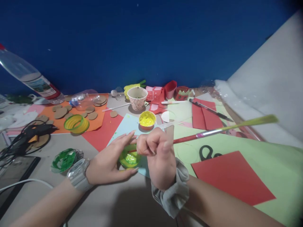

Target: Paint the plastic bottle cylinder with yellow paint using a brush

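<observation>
Paintbrush (pixel 209 133) — red-handled, its bristles (pixel 251 123) yellow-green — sits clenched in our right hand (pixel 159 154), slanting up toward the right of the frame. Our left hand (pixel 106 160) grasps a round, yellow-green dish (pixel 123 162) holding glossy green paint (pixel 131 158), lower centre, thumb and fingers curved around it. Above, near mid-frame, we see a small red-sided cup (pixel 146 127) of yellow paint (pixel 147 119).

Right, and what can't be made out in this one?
All in the head view:
Paintbrush: the gripped stretch, hidden by the right hand.
Green dish: its left side, hidden by the left hand.
Scissors: the blades, hidden by the red sheet.
Bottle label: print too small and blurred.
Bottle cap: partly cut off by the left edge.
</observation>
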Motion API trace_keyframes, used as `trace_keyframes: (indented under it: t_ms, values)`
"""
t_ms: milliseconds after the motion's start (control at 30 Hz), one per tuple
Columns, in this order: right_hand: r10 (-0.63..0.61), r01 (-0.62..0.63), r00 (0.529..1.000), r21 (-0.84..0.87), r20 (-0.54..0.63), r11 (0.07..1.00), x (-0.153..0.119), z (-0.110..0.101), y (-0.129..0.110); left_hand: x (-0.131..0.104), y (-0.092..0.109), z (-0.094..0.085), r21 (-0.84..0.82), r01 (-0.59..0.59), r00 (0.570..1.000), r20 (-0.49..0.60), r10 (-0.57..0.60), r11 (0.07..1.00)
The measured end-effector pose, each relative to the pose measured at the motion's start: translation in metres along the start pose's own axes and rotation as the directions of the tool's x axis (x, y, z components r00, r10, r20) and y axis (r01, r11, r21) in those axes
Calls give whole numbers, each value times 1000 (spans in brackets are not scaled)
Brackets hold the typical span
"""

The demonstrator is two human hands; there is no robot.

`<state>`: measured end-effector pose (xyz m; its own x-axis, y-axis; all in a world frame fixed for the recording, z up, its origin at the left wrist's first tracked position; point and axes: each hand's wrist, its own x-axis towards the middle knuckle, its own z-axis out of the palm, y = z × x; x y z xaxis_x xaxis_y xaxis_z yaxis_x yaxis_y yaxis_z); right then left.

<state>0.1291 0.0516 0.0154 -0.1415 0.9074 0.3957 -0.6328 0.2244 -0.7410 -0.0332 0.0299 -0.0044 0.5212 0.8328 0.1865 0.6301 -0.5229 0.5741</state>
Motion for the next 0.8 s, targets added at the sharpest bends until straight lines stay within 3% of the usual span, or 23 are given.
trace_keyframes:
  t_ms: [267, 600, 800]
  values:
    - [21, -20, 1000, -8, 20, 1000, 2, 2, 4, 2, -4, 2, -130, 5, 1000, 13, -3, 991]
    - [85, -89, 980, -9, -178, 996, -2, 1, 8, 5, -4, 2, -141, 3, 999, 33, 2, 990]
    - [114, -113, 977, 12, -182, 993, 8, 1, 4, 2, -7, 1, -121, 8, 1000, 22, -5, 993]
